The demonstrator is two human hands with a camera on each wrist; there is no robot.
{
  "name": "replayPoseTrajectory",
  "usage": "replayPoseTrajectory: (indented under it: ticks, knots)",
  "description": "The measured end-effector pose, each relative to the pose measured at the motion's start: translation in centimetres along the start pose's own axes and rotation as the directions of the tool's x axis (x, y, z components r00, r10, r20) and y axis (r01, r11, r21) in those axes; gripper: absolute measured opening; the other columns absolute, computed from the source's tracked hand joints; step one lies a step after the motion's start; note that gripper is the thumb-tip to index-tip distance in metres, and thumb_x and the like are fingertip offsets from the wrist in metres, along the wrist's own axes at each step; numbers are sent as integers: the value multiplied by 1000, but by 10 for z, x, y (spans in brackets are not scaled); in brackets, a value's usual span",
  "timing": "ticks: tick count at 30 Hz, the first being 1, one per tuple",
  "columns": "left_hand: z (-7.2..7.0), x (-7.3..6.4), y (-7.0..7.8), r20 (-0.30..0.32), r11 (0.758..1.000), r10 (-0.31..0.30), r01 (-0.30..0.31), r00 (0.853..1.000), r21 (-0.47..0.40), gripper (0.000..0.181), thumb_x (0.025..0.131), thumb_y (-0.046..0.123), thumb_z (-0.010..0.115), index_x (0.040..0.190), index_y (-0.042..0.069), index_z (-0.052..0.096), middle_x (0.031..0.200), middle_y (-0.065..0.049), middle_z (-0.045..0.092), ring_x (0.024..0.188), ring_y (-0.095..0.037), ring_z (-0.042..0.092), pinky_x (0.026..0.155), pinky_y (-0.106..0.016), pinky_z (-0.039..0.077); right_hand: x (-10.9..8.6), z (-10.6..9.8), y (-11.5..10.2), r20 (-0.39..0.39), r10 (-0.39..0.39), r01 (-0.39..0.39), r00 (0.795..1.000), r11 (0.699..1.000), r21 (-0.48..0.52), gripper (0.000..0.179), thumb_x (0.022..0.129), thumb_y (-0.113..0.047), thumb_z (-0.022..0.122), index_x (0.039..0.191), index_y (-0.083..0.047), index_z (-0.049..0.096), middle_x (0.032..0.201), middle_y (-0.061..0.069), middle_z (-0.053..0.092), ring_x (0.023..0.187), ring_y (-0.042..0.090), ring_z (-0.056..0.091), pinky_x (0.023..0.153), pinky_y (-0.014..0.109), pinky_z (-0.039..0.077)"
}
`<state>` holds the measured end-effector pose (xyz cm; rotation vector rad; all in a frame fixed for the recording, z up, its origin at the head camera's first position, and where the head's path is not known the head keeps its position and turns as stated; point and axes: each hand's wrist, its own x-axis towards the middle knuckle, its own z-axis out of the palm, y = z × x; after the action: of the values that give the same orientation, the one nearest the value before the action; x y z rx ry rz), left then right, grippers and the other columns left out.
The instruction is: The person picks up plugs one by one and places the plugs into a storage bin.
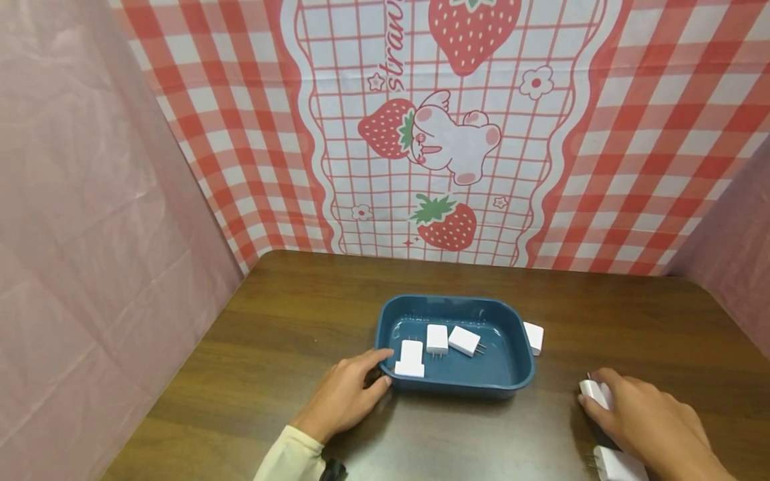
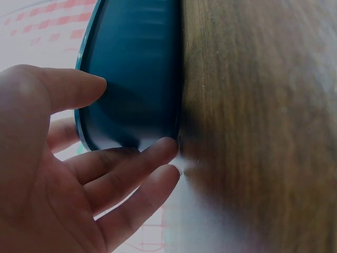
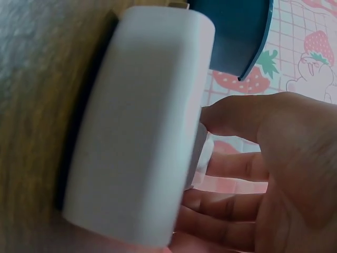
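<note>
A dark blue tray [image 1: 457,383] stands on the wooden table with three white plug chargers inside. My left hand [image 1: 345,395] holds its front left corner, an index fingertip over the rim and the thumb outside. In the left wrist view, the left hand's fingers lie along the tray's outer wall [image 2: 137,58]. To the right, my right hand [image 1: 652,415] pinches a white plug charger [image 1: 595,393] between thumb and fingers, metal prongs pointing away. Another white charger [image 1: 621,465] lies close below this hand; it looms large in the right wrist view.
One more white charger [image 1: 534,338] sits just beyond the tray's right wall, partly hidden by it. A red-checked strawberry cloth [image 1: 445,133] hangs behind the table [image 1: 313,300]. Pale pink fabric [image 1: 90,200] hangs on the left.
</note>
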<state>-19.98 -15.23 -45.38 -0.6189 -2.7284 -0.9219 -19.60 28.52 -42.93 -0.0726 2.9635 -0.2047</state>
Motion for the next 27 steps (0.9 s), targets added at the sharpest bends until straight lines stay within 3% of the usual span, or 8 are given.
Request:
replayPoseTrajectory:
  ticks: [5,12,21,27]
  knots:
    - [-1,1,0,7,1000,-8,8,1000,-4,42,92,25,68,133,16,66,128,3,66,110,-13,65,91,-40,52,3,-5,-5,-14,13,-13,1000,1000,4,76,89,-64,61,125,3,56,106,27,65,87,45,64,60,63,47]
    - [-1,1,1,18,1000,-15,15,1000,-1,42,93,25,68,134,16,65,129,3,66,111,-14,64,92,-40,52,-1,-13,-15,-106,-44,44,993,999,-2,64,91,-55,64,124,-1,59,107,25,66,88,45,64,55,62,45]
    - [-1,0,2,26,1000,-23,23,999,2,43,93,26,67,135,16,64,129,4,66,110,-13,64,91,-41,52,-5,-26,-39,-260,-101,106,960,994,4,52,92,-50,65,124,-9,60,98,15,70,77,34,65,50,53,44]
    - [-1,0,2,23,1000,-23,23,999,4,43,92,26,67,134,17,65,129,4,66,110,-13,64,91,-41,52,-7,-33,-58,-343,-111,130,933,991,33,46,92,-52,65,120,-15,61,76,3,62,62,22,56,45,42,38]
